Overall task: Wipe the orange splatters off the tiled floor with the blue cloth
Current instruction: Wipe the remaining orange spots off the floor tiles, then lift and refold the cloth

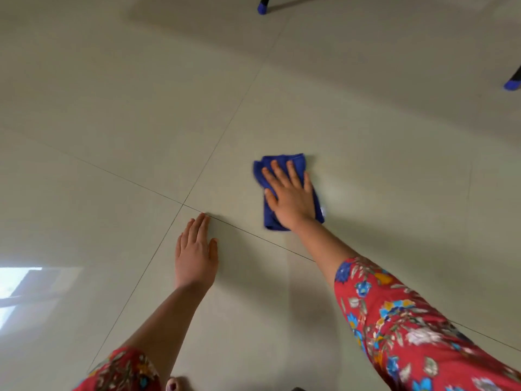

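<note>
A folded blue cloth (282,162) lies flat on the pale tiled floor (141,122), right of where the grout lines cross. My right hand (290,194) presses down on the cloth with straight, spread fingers and covers most of it. My left hand (196,252) rests flat on the floor nearer to me, fingers together, fingertips at the grout line. I see no orange splatters on the tiles around the cloth; a faint sheen shows to the cloth's right.
Two dark furniture legs with blue caps stand on the floor, one at the top (262,7) and one at the right edge (512,84). A bright window reflection (25,289) lies on the tiles at lower left. A toe (173,384) shows at the bottom edge.
</note>
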The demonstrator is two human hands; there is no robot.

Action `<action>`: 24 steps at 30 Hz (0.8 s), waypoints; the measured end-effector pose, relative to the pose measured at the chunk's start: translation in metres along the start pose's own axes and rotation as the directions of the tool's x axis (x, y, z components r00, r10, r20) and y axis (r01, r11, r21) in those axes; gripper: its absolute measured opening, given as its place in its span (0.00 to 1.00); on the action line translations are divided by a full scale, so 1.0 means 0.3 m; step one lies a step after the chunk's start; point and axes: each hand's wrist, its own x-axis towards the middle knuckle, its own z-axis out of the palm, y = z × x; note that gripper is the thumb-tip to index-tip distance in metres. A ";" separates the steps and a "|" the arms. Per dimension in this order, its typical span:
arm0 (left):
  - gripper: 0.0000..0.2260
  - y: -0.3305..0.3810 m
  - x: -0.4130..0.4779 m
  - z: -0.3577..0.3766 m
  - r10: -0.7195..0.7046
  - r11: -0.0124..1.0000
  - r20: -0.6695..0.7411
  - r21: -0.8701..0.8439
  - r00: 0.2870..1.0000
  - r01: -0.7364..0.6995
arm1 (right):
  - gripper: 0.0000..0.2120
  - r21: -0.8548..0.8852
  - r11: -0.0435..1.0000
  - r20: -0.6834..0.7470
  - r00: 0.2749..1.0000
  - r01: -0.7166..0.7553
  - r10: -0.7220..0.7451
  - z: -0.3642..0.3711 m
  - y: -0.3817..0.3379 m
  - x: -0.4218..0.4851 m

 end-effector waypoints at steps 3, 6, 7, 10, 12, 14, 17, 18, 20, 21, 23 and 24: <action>0.23 0.038 0.015 -0.006 -0.007 0.999 -0.011 -0.050 1.000 0.006 | 0.25 -0.014 0.967 -0.003 0.967 0.255 -0.255 0.034 -0.069 -0.157; 0.22 0.094 0.022 -0.004 0.030 0.996 0.005 -0.090 1.000 -0.029 | 0.25 -0.027 0.945 0.000 0.946 0.325 -0.325 0.057 0.035 -0.348; 0.21 0.115 0.018 0.001 0.047 0.993 0.010 -0.112 0.999 -0.045 | 0.25 -0.040 0.957 -0.014 0.957 0.288 -0.288 0.061 0.098 -0.407; 0.19 0.177 -0.005 0.020 0.095 0.977 0.023 -0.196 0.995 -0.088 | 0.25 -0.021 1.000 -0.016 1.000 -0.012 0.011 0.057 0.296 -0.560; 0.18 0.236 -0.025 0.038 0.126 0.963 0.067 -0.246 0.990 -0.106 | 0.25 0.037 0.966 0.008 0.967 -0.256 0.256 0.036 0.411 -0.649; 0.17 0.291 -0.026 0.043 0.183 0.958 0.178 -0.254 0.967 -0.135 | 0.25 0.152 0.907 0.001 0.918 -0.392 0.396 0.020 0.470 -0.691; 0.14 0.405 -0.001 0.005 0.320 0.948 0.430 -0.151 0.845 -0.282 | 0.20 0.648 0.551 0.083 0.768 -0.526 0.635 -0.125 0.459 -0.706; 0.13 0.451 0.018 -0.021 0.335 0.941 0.497 -0.138 0.800 -0.308 | 0.17 0.812 0.286 0.199 0.701 -0.509 0.684 -0.191 0.445 -0.697; 0.10 0.536 0.053 -0.081 0.320 0.947 0.586 -0.172 0.744 -0.272 | 0.15 0.890 -0.326 0.455 0.652 -0.318 0.606 -0.310 0.396 -0.672; 0.09 0.576 0.063 -0.110 0.305 0.952 0.607 -0.213 0.734 -0.220 | 0.16 0.812 -0.540 0.527 0.678 -0.223 0.512 -0.357 0.374 -0.667; 0.10 0.689 0.067 -0.193 0.304 0.917 0.599 -0.394 0.740 -0.058 | 0.16 0.679 -0.731 0.527 0.741 -0.073 0.415 -0.467 0.338 -0.659; 0.10 0.739 0.056 -0.235 0.318 0.857 0.585 -0.514 0.746 0.037 | 0.16 0.632 -0.775 0.503 0.772 -0.022 0.388 -0.507 0.315 -0.653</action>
